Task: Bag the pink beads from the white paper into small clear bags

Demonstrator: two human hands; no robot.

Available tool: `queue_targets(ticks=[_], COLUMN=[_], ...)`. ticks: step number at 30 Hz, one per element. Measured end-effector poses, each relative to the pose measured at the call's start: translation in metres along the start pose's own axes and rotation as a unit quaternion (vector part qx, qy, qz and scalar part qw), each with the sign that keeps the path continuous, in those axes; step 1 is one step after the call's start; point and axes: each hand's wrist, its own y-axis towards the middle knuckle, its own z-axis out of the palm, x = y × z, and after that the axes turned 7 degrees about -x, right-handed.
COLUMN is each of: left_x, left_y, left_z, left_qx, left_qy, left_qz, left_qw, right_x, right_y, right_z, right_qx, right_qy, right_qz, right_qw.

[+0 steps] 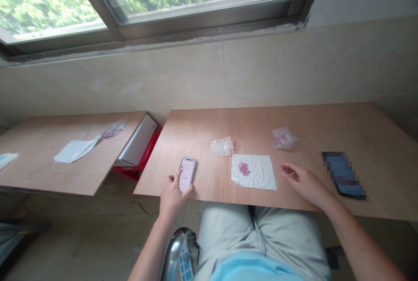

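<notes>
My left hand rests over a phone with a lit screen, its index finger on the glass and the thumb near the lower edge. The fingers are apart and the phone lies on the table. To the right of a white cloth, my right hand hovers with its fingers curled together; whatever they hold, if anything, cannot be made out. A small cluster of pink beads sits on the cloth's left half. Behind the cloth are a clear plastic bag and another bag with pink pieces inside.
A dark phone or tablet, partly pixelated, lies at the right of the wooden table. Across a gap, a second table bears folded white sheets and a plastic bag. A red stool stands in the gap.
</notes>
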Motion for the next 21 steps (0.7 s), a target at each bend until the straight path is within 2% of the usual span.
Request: queue_targets(ticks=[8,11,13,15,17,19,21], left_x=[0.0,-0.004,-0.011,-0.024,-0.043,-0.066,-0.09], left_y=[0.001,-0.003,-0.004,-0.003,0.006,0.023,0.046], left_z=[0.001,0.0,-0.002,-0.003,-0.001,0.006,0.017], left_qx=[-0.003,-0.029,-0.055,-0.059,-0.031,-0.006,-0.003], left_qy=[0.002,-0.001,-0.017,-0.045,-0.069,-0.069,-0.068], left_qz=[-0.014,-0.009,0.023,0.083,0.156,0.21,0.228], left_qw=[1.0,1.0,0.998,0.994,0.985,0.975,0.971], right_x=[-0.005,0.0,0.004,0.007,0.008,0.009,0.011], right_y=[0.0,-0.001,-0.001,-0.002,-0.002,-0.002,-0.002], right_z=[0.001,0.001,0.0,0.0,0.001,0.001,0.001], right_qx=[0.004,0.008,0.012,0.018,0.025,0.032,0.037], right_qy=[0.002,0.006,0.012,0.016,0.019,0.021,0.025], right_qz=[0.001,0.002,0.004,0.004,0.002,-0.002,-0.007], right_qw=[1.0,1.0,1.0,1.0,1.0,0.999,0.999])
